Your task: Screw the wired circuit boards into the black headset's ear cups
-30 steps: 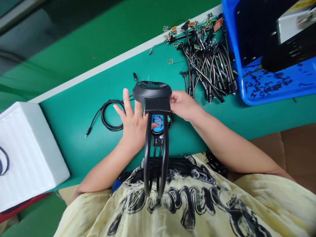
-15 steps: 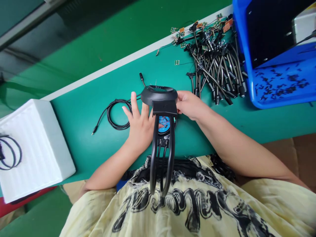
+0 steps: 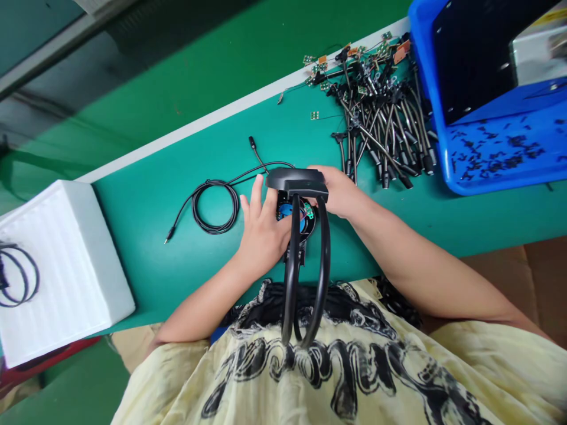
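A black headset (image 3: 325, 260) with a two-tube headband is between my hands, the band arching toward my body. Its upper ear cup (image 3: 296, 180) is nearest the camera. Beneath lies the other ear cup (image 3: 309, 236), opened up, with a blue round part, a small green circuit board and thin wires inside. My left hand (image 3: 263, 233) has its fingers spread at the cups' left side, its thumb reaching over the opened cup. From the right, my right hand (image 3: 334, 190) grips the headset, its fingertips hidden behind the upper cup. A coiled black cable (image 3: 216, 206) lies left of my left hand.
A pile of black flexible stalks (image 3: 390, 130) with small circuit boards lies at the back right. Beside it stands a blue bin (image 3: 449, 159) with small black pieces and a black panel. A white foam block (image 3: 66, 271) sits at the left with a black loop on it.
The upper ear cup and headband have tilted and shifted right and slightly nearer my body. My left hand has moved right with them, its thumb now over the opened cup.
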The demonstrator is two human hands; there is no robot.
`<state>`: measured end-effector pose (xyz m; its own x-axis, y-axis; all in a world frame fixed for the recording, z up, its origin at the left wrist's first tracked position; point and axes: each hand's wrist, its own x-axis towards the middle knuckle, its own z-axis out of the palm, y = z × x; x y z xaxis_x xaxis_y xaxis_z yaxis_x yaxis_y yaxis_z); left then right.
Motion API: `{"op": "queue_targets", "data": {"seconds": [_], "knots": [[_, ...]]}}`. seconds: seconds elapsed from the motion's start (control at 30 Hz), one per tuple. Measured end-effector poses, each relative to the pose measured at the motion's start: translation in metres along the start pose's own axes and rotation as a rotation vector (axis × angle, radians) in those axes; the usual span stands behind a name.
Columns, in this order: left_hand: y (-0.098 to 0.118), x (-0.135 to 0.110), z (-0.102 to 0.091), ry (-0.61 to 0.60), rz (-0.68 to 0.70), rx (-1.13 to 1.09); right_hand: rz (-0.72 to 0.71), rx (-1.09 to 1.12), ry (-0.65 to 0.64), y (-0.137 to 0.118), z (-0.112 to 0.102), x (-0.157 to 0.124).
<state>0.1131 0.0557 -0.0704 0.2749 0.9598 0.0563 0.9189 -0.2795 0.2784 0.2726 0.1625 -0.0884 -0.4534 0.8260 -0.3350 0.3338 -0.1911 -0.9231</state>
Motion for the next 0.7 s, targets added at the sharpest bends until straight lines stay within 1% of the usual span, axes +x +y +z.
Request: {"op": "queue_targets", "data": {"seconds": [0.13, 0.2, 0.27, 0.4, 0.47, 0.53, 0.7], "knots": [[0.002, 0.000, -0.008, -0.078, 0.005, -0.073, -0.033, -0.050, 0.005, 0.005, 0.001, 0.001], [0.003, 0.000, -0.011, -0.101, -0.006, -0.066, -0.044, -0.065, 0.006, 0.008, 0.001, 0.002], [0.003, 0.001, -0.011, -0.087, -0.029, -0.037, -0.045, -0.078, 0.008, 0.009, 0.001, 0.003], [0.003, 0.002, -0.008, 0.000, -0.076, 0.008, -0.036, -0.103, 0.006, 0.007, 0.001, 0.003], [0.003, 0.002, -0.006, -0.004, -0.062, 0.021, -0.028, -0.118, 0.006, 0.004, 0.001, 0.002], [0.004, 0.002, -0.004, -0.032, -0.050, 0.021, -0.018, -0.130, 0.007, 0.002, 0.001, 0.001], [0.005, 0.003, 0.001, -0.051, -0.083, 0.006, -0.032, -0.103, 0.000, 0.002, 0.000, 0.000]]}}
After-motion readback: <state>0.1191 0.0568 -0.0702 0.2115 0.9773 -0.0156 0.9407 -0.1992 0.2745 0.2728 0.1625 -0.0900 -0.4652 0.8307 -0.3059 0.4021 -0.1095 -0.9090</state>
